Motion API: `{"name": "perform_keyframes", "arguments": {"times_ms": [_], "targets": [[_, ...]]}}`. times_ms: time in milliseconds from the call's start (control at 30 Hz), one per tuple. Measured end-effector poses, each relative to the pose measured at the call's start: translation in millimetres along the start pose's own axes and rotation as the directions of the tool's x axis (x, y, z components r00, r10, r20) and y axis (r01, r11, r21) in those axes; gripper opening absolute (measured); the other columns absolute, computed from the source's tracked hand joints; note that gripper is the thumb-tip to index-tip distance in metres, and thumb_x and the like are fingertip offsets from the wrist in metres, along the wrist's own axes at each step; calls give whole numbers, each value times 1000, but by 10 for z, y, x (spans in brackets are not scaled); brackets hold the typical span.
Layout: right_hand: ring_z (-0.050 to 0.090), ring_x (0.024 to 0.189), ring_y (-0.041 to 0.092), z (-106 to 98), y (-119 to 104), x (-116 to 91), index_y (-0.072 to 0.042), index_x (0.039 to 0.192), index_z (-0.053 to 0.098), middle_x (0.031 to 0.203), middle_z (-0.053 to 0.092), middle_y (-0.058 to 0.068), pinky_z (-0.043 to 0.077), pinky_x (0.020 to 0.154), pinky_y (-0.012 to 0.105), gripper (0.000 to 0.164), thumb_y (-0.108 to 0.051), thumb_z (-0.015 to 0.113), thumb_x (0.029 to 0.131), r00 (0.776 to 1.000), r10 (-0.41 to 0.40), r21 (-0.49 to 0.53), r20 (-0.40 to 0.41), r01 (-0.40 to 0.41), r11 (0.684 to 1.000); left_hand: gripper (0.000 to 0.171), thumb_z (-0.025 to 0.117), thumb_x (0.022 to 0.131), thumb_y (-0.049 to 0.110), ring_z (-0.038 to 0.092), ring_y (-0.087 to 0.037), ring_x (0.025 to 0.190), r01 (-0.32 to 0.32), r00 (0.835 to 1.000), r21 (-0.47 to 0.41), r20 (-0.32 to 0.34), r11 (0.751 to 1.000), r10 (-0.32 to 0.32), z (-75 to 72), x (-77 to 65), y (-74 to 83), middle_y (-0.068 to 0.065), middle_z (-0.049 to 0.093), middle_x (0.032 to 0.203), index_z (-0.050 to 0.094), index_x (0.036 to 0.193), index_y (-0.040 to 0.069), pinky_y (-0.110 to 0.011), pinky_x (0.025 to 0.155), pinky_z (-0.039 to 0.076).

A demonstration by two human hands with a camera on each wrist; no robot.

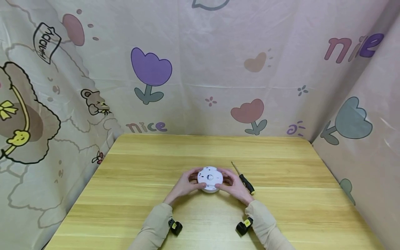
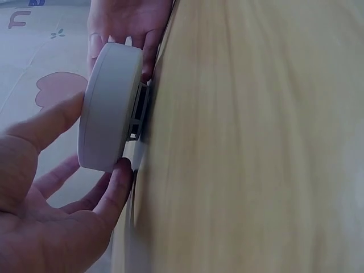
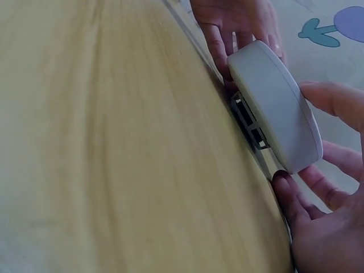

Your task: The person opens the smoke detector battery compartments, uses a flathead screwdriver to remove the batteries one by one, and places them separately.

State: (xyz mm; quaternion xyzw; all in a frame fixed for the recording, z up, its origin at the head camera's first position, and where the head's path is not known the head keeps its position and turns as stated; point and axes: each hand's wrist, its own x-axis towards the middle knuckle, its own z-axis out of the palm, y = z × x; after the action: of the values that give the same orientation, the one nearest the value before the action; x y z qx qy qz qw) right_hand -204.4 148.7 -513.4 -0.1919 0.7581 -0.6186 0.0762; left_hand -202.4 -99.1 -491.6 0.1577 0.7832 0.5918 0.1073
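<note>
A round white smoke detector [image 1: 210, 178] is held just over the table, its flat, printed back plate with slots and a centre hole turned up. My left hand [image 1: 185, 184] grips its left side, thumb on the upper edge and fingers around and below the rim. From the other side my right hand [image 1: 232, 185] grips it the same way. Both wrist views show the smooth side wall of the detector [image 2: 109, 108] and a dark vented part protruding underneath, close to the tabletop. Some fingertips are hidden beneath it.
A screwdriver [image 1: 247, 183] with a black and yellow handle lies right beside the right hand, its shaft pointing away. The wooden table [image 1: 140, 166] ends at a patterned cloth [image 1: 193, 69] hung behind and at both sides.
</note>
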Motion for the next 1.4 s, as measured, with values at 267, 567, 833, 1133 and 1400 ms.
{"name": "perform_keyframes", "arguments": {"times_ms": [267, 567, 833, 1133, 1400], "targets": [[56, 122, 33, 10, 4, 14, 2, 146, 46, 142, 48, 25, 48, 102, 15, 65, -6, 75, 88, 1000, -6, -11, 12, 6, 1000, 76, 79, 85, 5, 54, -44, 129, 1, 998, -39, 62, 999, 2, -9, 4, -17, -32, 49, 145, 40, 148, -7, -46, 108, 53], [50, 132, 43, 43, -19, 24, 4, 146, 45, 146, 46, 26, 44, 109, 15, 68, -1, 74, 85, 1000, 24, 13, 7, -24, 1000, 77, 80, 83, 4, 55, -44, 129, 19, 999, -68, 51, 997, -15, 16, 14, -7, -32, 49, 145, 40, 148, -7, -46, 107, 54], [42, 141, 44, 83, -52, 20, 1, 149, 41, 152, 38, 24, 29, 125, 54, 69, 2, 69, 86, 996, 86, 5, 15, -86, 996, 76, 81, 83, 4, 53, -46, 131, 16, 999, -68, 38, 998, -13, 24, 18, -10, -31, 49, 146, 41, 147, -7, -47, 108, 53], [39, 142, 47, 82, -74, 16, 3, 149, 39, 153, 35, 26, 28, 125, 56, 70, 4, 64, 84, 996, 90, 34, 22, -91, 995, 75, 81, 83, 4, 53, -46, 131, 20, 999, -62, 27, 998, -18, 15, 11, -29, -31, 48, 146, 42, 146, -6, -48, 109, 52], [43, 138, 44, 93, -79, 16, 2, 148, 41, 151, 36, 25, 33, 123, 54, 70, 4, 64, 82, 994, 111, 36, -6, -111, 993, 74, 82, 82, 4, 54, -45, 131, 30, 999, -47, 18, 998, -29, 13, 15, -29, -29, 50, 146, 44, 144, -5, -47, 109, 53]]}}
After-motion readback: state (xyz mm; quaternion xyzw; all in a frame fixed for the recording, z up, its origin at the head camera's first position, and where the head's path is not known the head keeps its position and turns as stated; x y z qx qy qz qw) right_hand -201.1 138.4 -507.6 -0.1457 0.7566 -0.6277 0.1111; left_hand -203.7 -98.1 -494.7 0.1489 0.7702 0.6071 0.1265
